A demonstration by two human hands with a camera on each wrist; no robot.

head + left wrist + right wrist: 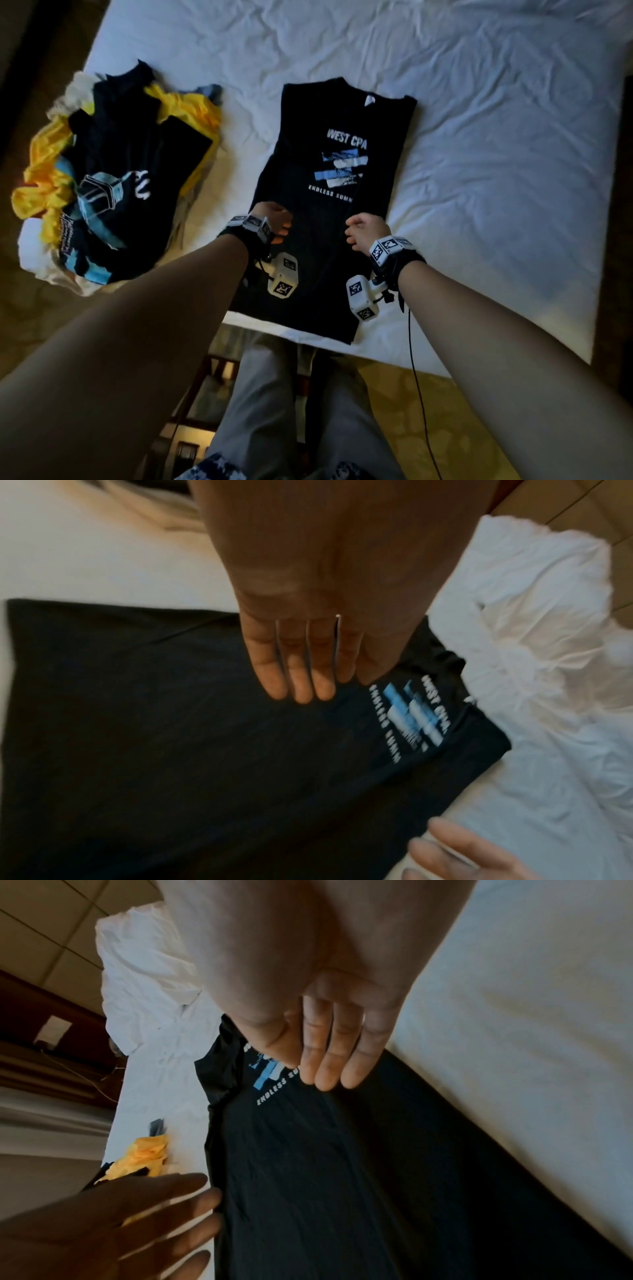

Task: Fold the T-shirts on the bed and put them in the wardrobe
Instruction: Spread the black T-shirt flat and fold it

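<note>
While the fingers (301, 666) of the left hand (274, 217) lie straight and close together, their tips touch the cloth of the black T-shirt (329, 205) near its left edge, holding nothing. Across from them, the fingers (329, 1053) of the right hand (366, 228) are likewise extended side by side, tips down on the same shirt just below the printed words; in the head view they look loosely bent, but the wrist view shows them flat and not gripping. Both hands sit at about the middle of the garment, one near each long side.

That shirt lies front up on the white bed sheet (479, 154), its sides turned in so it forms a long narrow strip, collar away from the person and hem near the bed's front edge. A white and blue print marks its chest.

Left of it, well apart, a loose pile of T-shirts (113, 178) rests on the sheet: dark ones on top, yellow and pale ones beneath. Grey trousers (274, 394) of the person show below the bed edge, and a crumpled white duvet (531, 615) sits at the far end.
</note>
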